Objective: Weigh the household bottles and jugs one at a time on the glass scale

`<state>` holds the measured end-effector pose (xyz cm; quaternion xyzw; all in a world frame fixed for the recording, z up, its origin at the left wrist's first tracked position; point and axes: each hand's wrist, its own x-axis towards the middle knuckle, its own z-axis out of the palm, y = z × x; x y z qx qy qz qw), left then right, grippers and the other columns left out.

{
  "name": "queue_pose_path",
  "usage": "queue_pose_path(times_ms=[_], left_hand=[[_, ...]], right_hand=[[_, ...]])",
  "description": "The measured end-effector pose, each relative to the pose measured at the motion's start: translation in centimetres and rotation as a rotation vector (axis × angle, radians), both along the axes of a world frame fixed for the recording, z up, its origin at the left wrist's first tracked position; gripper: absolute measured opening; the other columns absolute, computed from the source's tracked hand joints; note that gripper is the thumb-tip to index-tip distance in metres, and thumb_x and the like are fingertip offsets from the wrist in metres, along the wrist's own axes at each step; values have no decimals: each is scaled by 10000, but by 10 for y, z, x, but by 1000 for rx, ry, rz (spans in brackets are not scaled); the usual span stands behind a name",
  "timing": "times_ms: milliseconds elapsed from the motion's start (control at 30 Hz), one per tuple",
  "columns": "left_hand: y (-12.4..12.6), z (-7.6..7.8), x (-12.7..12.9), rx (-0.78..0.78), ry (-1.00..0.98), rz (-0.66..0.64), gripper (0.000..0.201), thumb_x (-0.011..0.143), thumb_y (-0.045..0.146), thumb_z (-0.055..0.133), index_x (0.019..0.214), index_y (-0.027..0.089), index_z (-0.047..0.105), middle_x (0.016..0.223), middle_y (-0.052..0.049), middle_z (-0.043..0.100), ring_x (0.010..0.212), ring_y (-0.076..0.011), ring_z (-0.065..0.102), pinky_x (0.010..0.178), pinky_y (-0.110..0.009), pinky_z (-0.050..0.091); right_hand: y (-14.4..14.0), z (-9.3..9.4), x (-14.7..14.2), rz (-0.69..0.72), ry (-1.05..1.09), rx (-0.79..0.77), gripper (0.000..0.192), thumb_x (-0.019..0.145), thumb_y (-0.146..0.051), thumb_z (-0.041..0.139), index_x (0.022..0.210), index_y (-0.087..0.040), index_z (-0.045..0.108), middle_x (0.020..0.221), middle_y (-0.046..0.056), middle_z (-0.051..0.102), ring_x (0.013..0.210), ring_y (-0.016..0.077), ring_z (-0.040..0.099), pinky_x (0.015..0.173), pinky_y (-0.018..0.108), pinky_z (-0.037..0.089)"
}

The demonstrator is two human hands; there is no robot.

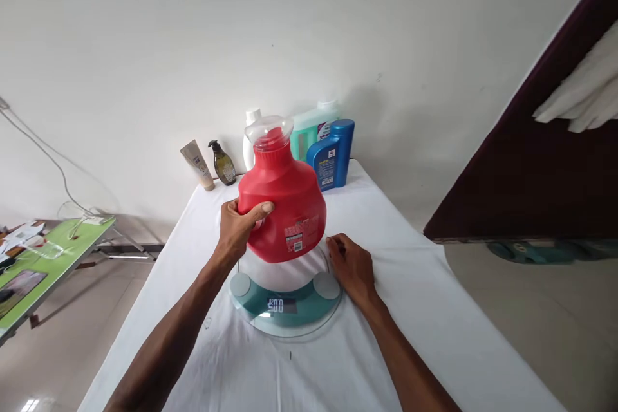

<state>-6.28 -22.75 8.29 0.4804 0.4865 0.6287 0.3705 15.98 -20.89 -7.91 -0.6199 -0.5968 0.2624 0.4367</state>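
Left hand (236, 228): forearm extended, thumb across near face, closed on side of red bottle (292, 190), which lies right of grip, roughly upright. Scale (304, 312) below grip. Right hand (353, 268): fingers curled at scale's edge; cannot tell whether holding anything.

Red bottle (290, 196), clear-topped, one: gripped at its side by the left hand (241, 225), above a round glass scale (299, 317) reading zeros. Right hand (352, 267), fingers curled, beside the scale's rim. Behind, along the wall (193, 45): beige tube (197, 164), dark pump bottle (223, 164), white bottle (248, 149), green jug (302, 135), blue bottle (333, 156). Underneath: white cloth (405, 264).
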Motion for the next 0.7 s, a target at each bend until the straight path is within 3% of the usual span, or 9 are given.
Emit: queue_pose_path(times_ms=[200, 467, 567, 700], left_hand=[[-19, -22, -24, -68, -18, 16, 628, 479, 563, 968, 489, 199, 456, 473, 72, 342, 480, -46, 274, 472, -234, 276], [-17, -34, -34, -44, -6, 8, 652, 490, 648, 966, 535, 194, 500, 496, 62, 370, 503, -61, 303, 496, -248, 305], [-16, -37, -43, -36, 58, -37, 671, 574, 730, 926, 578, 196, 520, 522, 47, 390, 522, -77, 311, 516, -264, 300], [-10, -41, -67, 55, 148, -35, 720, 773, 905, 681, 688, 193, 616, 693, -47, 588, 665, -166, 509, 629, -303, 452]], right_hand=[[-2, 5, -1, 9, -12, -31, 377, 910, -586, 452, 805, -272, 632, 735, 72, 740, 713, 263, 684, 715, 366, 463], [-4, 9, -2, -2, -16, -41, 385, 898, -601, 442, 794, -273, 614, 716, 63, 729, 695, 253, 669, 724, 369, 453], [-3, 9, -2, -1, -23, -42, 376, 903, -585, 445, 792, -273, 623, 716, 67, 738, 687, 254, 665, 722, 375, 453], [-4, 8, 0, 11, -17, -38, 373, 913, -574, 463, 812, -266, 648, 735, 76, 751, 712, 261, 675, 730, 374, 469]])
